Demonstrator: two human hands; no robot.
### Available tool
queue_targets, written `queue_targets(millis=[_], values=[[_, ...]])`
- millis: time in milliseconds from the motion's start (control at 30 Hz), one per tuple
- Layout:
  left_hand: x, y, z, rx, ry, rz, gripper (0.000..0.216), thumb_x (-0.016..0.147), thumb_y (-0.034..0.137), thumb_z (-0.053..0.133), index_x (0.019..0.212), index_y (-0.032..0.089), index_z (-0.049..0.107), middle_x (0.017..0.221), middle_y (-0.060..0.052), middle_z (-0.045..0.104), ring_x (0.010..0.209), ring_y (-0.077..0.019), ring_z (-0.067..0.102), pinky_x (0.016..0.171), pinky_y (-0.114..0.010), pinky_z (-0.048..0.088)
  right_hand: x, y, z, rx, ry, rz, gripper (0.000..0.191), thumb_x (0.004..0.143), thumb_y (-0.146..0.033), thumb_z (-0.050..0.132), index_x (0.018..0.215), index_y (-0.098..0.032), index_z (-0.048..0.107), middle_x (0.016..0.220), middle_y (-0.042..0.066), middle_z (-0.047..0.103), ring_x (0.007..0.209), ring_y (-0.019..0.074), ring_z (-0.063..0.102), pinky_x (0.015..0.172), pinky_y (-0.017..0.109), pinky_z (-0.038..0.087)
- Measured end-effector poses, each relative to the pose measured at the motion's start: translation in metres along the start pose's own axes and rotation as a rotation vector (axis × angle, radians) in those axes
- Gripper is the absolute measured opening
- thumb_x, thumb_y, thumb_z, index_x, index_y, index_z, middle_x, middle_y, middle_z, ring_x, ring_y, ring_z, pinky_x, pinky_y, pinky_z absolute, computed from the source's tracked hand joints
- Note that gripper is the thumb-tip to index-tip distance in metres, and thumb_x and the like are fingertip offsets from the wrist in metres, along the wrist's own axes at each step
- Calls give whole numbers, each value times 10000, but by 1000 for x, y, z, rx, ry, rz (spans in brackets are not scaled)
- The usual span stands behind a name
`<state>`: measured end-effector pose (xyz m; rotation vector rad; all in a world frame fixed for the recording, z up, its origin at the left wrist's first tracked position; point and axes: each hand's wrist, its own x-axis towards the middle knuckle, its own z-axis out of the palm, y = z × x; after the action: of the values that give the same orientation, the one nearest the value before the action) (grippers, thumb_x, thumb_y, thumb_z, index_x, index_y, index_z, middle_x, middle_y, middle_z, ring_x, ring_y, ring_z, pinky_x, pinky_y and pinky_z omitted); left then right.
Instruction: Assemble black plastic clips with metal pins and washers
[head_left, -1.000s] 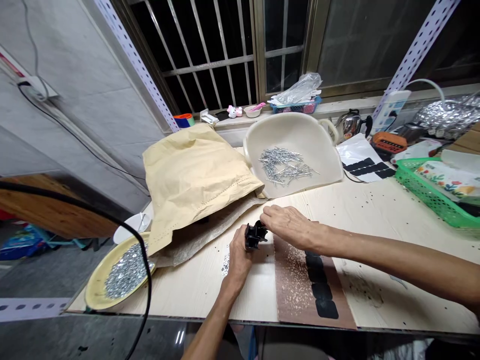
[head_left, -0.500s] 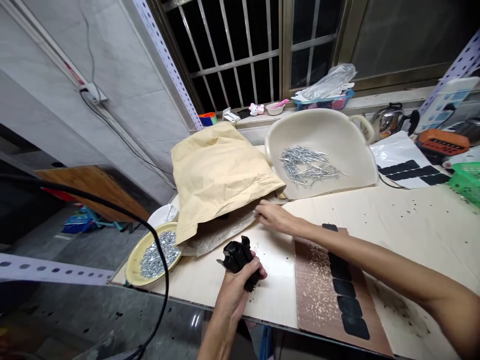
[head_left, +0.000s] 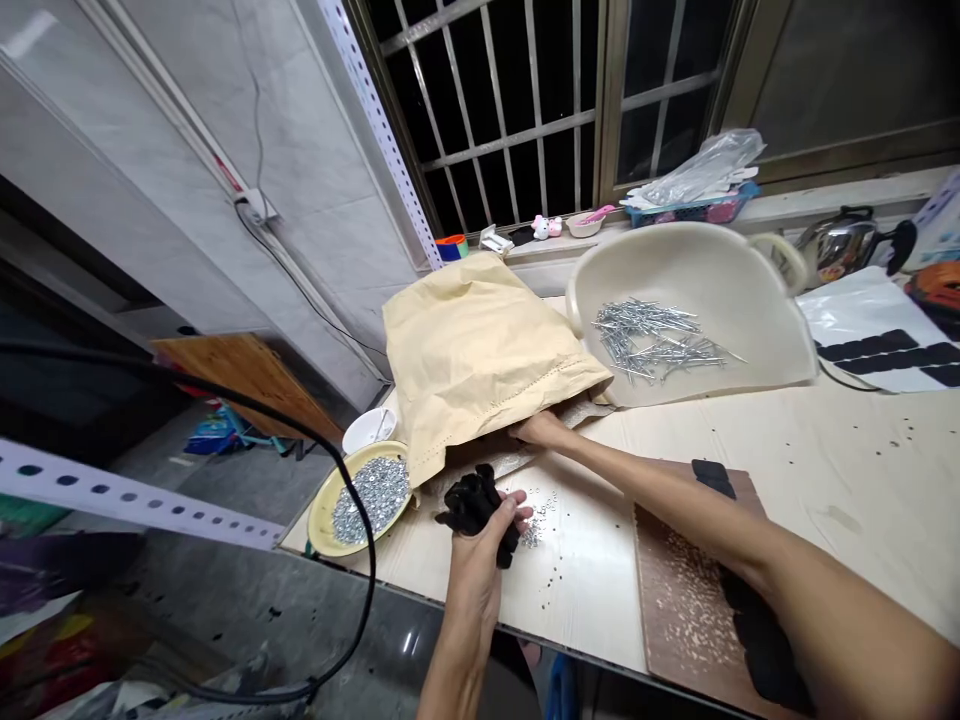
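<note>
Several black moulded pieces (head_left: 472,503) are bunched in my left hand (head_left: 484,560), thumb across them, just in front of a tan paper sack (head_left: 480,350). The sack lies on its side with its mouth towards me. My right hand (head_left: 541,430) reaches into that mouth; its fingers are hidden inside. Small metal rings (head_left: 534,530) are scattered on the table beside my left hand. Under my right forearm lies a brown board (head_left: 660,640) with pale bits (head_left: 697,590) and a row of black rounded pads (head_left: 761,650).
A yellow bowl (head_left: 319,520) of metal washers stands at the table's left edge, with a white bowl (head_left: 367,428) behind it. A cream scoop-shaped basin (head_left: 697,270) holds metal pins. A black cable (head_left: 360,500) hangs across the left side. A kettle (head_left: 844,245) stands at the back right.
My right hand has gone from the edge of the sack's mouth to inside it. My left hand still holds the black pieces. The view has swung left.
</note>
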<state>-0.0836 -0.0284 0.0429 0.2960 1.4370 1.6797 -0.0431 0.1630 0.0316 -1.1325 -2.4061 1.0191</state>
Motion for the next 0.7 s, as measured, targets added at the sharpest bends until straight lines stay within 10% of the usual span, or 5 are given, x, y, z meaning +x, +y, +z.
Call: queue_targets(millis=[367, 533, 700], values=[[14, -35, 58, -280, -307, -108, 411, 577, 201, 813, 956, 99, 692, 980, -124, 702, 934, -234, 647, 863, -344, 492, -148, 30, -23, 22, 182, -309, 121, 863, -218, 446, 828, -158, 546, 748, 17, 555, 652, 122, 482, 613, 242, 376], [9, -34, 60, -147, -264, -4, 328, 593, 208, 795, 894, 119, 695, 901, -86, 713, 816, -181, 663, 785, -312, 510, -168, 29, -51, 84, 185, -330, 234, 943, -290, 366, 963, -184, 574, 885, 57, 541, 755, 152, 513, 684, 300, 455], [2, -38, 66, 74, -165, 218, 344, 580, 217, 789, 901, 134, 698, 908, -79, 723, 892, -201, 664, 897, -343, 468, -161, 21, -111, 260, 547, -282, 311, 945, -375, 379, 1044, -233, 638, 919, 54, 532, 917, 180, 516, 807, 374, 476]])
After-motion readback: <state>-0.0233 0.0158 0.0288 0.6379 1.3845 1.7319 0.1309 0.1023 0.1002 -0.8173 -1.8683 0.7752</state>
